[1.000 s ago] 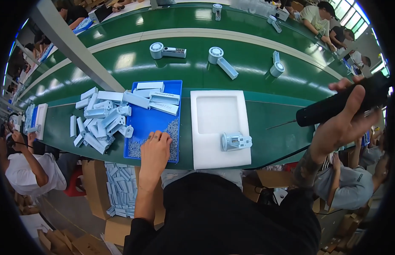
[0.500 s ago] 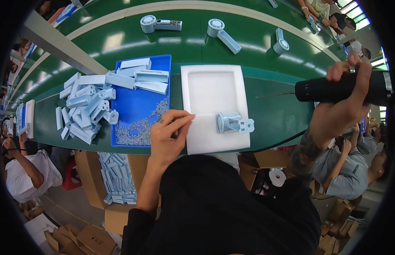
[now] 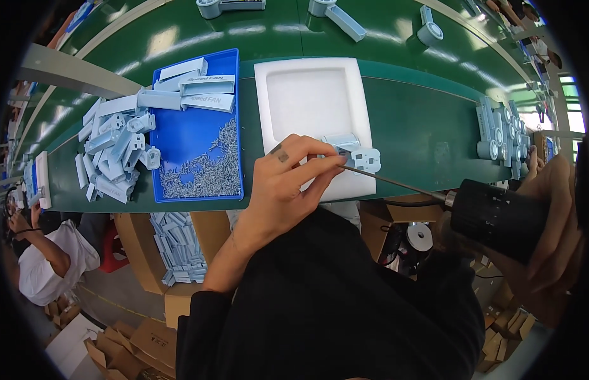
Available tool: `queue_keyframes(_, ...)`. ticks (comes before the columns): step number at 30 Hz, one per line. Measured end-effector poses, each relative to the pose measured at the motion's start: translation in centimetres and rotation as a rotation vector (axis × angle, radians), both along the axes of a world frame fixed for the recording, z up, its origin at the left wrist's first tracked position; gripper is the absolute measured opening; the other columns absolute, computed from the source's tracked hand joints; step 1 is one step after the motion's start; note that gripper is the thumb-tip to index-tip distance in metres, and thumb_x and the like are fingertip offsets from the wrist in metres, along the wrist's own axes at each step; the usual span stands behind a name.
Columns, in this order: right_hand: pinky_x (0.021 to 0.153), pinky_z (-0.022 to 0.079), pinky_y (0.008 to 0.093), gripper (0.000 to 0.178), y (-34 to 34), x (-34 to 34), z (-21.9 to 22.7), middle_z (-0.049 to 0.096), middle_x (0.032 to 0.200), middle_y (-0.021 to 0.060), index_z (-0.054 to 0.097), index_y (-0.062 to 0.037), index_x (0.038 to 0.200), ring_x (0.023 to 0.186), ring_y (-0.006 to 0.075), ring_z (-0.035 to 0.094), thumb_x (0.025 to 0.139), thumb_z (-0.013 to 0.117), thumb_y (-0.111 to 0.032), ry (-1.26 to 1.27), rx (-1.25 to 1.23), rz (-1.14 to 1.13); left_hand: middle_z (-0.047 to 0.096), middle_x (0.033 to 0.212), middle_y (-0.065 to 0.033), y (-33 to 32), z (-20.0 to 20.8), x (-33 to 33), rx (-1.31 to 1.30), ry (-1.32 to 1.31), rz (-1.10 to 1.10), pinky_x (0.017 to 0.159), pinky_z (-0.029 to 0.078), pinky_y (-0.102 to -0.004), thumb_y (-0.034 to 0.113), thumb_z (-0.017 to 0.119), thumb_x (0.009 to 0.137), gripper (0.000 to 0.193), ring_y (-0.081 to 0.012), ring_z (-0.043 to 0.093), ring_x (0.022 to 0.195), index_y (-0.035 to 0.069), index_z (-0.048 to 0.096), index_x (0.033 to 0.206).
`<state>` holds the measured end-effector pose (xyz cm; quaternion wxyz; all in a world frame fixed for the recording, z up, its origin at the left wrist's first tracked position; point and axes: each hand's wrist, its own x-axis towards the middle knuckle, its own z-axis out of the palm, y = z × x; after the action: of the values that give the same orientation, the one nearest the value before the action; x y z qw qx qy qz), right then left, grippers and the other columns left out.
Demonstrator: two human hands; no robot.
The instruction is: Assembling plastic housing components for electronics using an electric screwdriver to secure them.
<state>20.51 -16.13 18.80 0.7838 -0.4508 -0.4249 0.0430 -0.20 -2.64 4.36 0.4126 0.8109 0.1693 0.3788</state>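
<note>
My right hand (image 3: 554, 234) grips a black electric screwdriver (image 3: 497, 218), whose long thin bit points left and slightly upward. At the bit's tip, my left hand (image 3: 282, 187) is closed in a pinch; whatever sits between the fingertips is too small to make out. Just beyond those fingers a light blue plastic housing (image 3: 368, 159) with a cut-out end plate lies on a white foam tray (image 3: 266, 95), partly hidden by my left hand. Left of the foam, a blue tray (image 3: 154, 158) contains many small screws (image 3: 209, 174) and several light blue handle shells (image 3: 209, 101).
Loose light blue shells (image 3: 117, 152) are heaped left of the blue tray. Assembled handheld fans (image 3: 335, 19) lie on the green belt at the back, and more fans (image 3: 494, 133) stand at the right. A cardboard box (image 3: 139, 247) of blue parts is below the table.
The screwdriver has come down and its bit tip now meets my left fingertips. My left hand has moved right from the foam's edge to the blue housing. The view has shifted.
</note>
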Motion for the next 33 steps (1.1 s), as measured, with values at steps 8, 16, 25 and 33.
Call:
queue_keyframes(8, 0.064, 0.049, 0.0307, 0.04, 2.2, -2.4, 0.4, 0.057, 0.091, 0.0055, 0.054, 0.004, 0.127, 0.067, 0.0122, 0.054, 0.102, 0.066, -0.025, 0.018, 0.073, 0.108, 0.072, 0.092, -0.0013, 0.2, 0.5, -0.6, 0.004, 0.039, -0.002, 0.066, 0.053, -0.0304, 0.001, 0.088, 0.073, 0.022, -0.019, 0.067, 0.081, 0.009, 0.077, 0.091)
queue_keyframes(16, 0.061, 0.051, 0.0298, 0.04, 1.9, -2.7, 1.1, 0.056, 0.086, 0.0041, 0.054, 0.0027, 0.127, 0.064, 0.0122, 0.055, 0.102, 0.066, -0.025, 0.028, 0.16, 0.217, 0.072, 0.091, -0.0005, 0.3, 0.3, -0.7, 0.052, 0.015, 0.006, 0.066, 0.053, -0.0303, 0.004, 0.09, 0.073, 0.022, -0.0181, 0.066, 0.081, 0.01, 0.077, 0.09)
queue_keyframes(25, 0.058, 0.052, 0.0287, 0.041, 2.6, -3.1, 2.2, 0.054, 0.079, 0.0025, 0.053, 0.0013, 0.128, 0.061, 0.0121, 0.055, 0.101, 0.067, -0.026, 0.014, 0.261, 0.321, 0.074, 0.092, -0.0023, 0.2, 0.3, -0.6, 0.056, 0.009, -0.032, 0.067, 0.052, -0.0292, 0.004, 0.09, 0.073, 0.022, -0.0173, 0.066, 0.08, 0.008, 0.08, 0.092)
queue_keyframes(33, 0.056, 0.054, 0.0277, 0.041, 5.6, -4.9, 3.4, 0.053, 0.074, 0.0011, 0.053, 0.0, 0.129, 0.058, 0.012, 0.055, 0.1, 0.067, -0.026, -0.022, 0.361, 0.429, 0.075, 0.093, -0.0025, -0.2, 0.1, -1.4, 0.023, 0.006, -0.062, 0.065, 0.052, -0.0279, 0.005, 0.09, 0.075, 0.021, -0.0161, 0.067, 0.083, 0.008, 0.082, 0.094)
